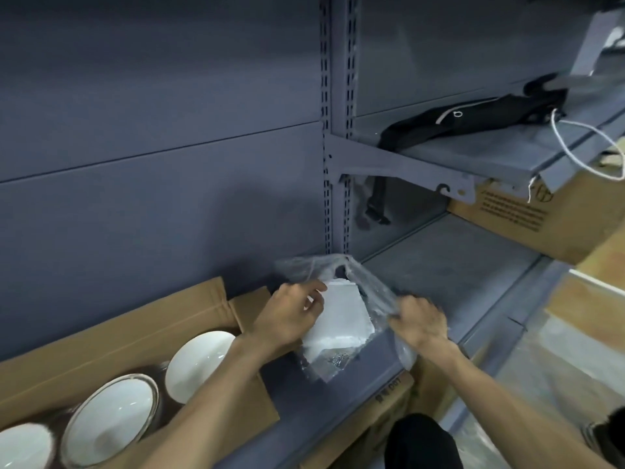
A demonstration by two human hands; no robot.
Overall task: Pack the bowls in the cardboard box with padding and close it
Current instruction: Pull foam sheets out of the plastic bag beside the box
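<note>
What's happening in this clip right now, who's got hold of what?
A person is at a grey shelf getting padding ready. The left hand holds a stack of white foam sheets at the mouth of a clear plastic bag, while the right hand grips the bag's edge. To the left, an open cardboard box already holds three white bowls in a row, with its flaps up. No padding shows over the bowls yet, and the box is not closed.

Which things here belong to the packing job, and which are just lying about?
Job: bowls in the open cardboard box; white foam sheets in a clear plastic bag, held by left hand and right hand.
Lying about: black bag, white cord, printed carton.
</note>
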